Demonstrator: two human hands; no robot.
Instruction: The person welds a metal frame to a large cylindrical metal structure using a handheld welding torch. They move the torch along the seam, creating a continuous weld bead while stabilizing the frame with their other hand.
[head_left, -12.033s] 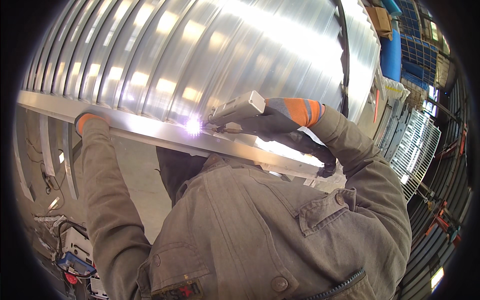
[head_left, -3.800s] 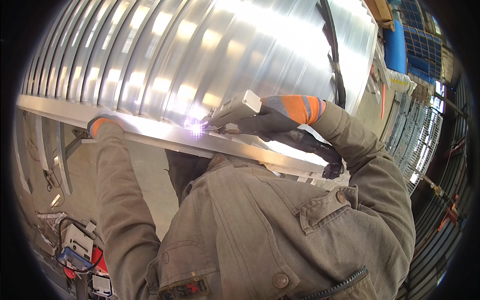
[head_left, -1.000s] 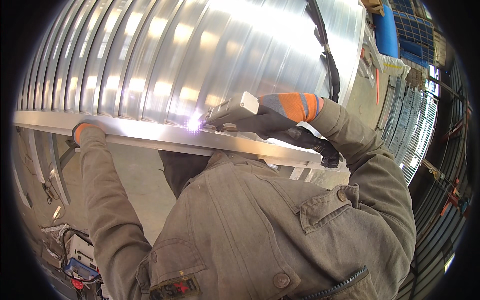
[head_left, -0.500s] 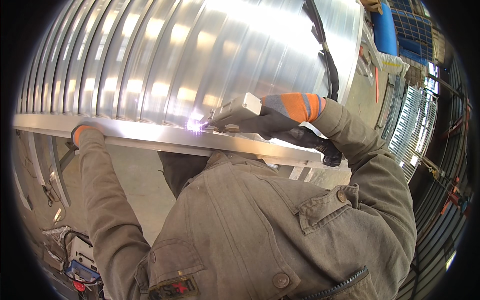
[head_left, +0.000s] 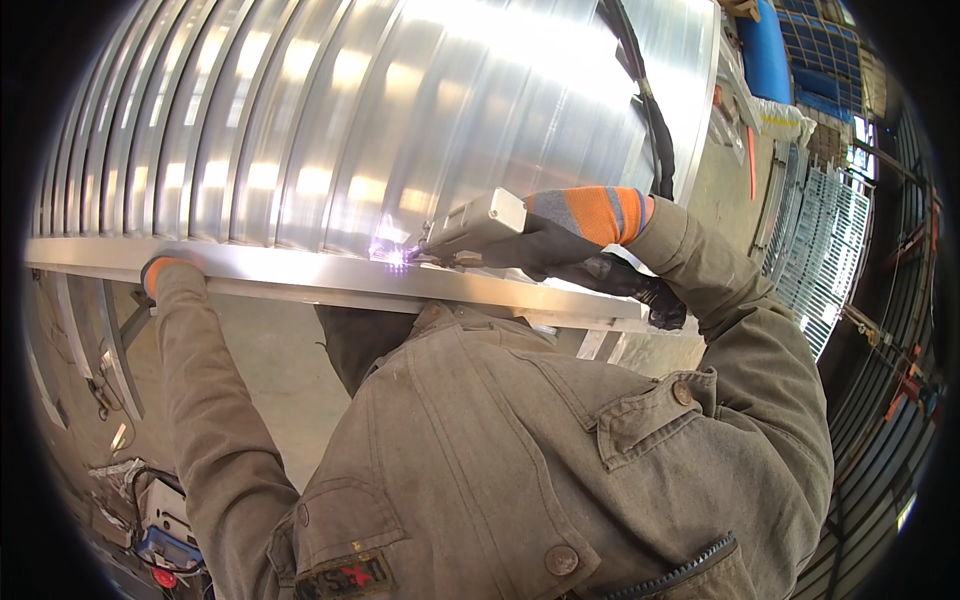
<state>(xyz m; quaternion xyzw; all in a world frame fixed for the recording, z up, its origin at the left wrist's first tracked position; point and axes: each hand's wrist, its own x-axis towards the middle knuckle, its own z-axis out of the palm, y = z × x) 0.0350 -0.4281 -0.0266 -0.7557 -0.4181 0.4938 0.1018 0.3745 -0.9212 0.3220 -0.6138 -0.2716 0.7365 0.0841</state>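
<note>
My right hand (head_left: 580,222), in an orange, grey and black glove, is closed round a pale boxy welding gun (head_left: 475,228). The gun's nozzle meets the seam between a ribbed, shiny metal panel (head_left: 300,150) and a flat metal bar (head_left: 450,287) along its near edge. A bright violet-white arc with sparks (head_left: 392,252) burns at the nozzle. Farther left, my left hand (head_left: 165,268), in a similar glove with an orange cuff, rests at the bar. Its fingers are hidden by the cuff and sleeve.
A thick black cable (head_left: 650,110) runs over the panel's right side. Slatted metal grates (head_left: 825,250), a blue drum-like object (head_left: 766,55) and a wire cage (head_left: 820,40) stand at the right. A blue and white machine (head_left: 165,520) sits on the floor at lower left.
The sparks now flare higher up the panel. The nozzle has shifted very slightly to the right along the seam; my left hand stays in place at the bar.
</note>
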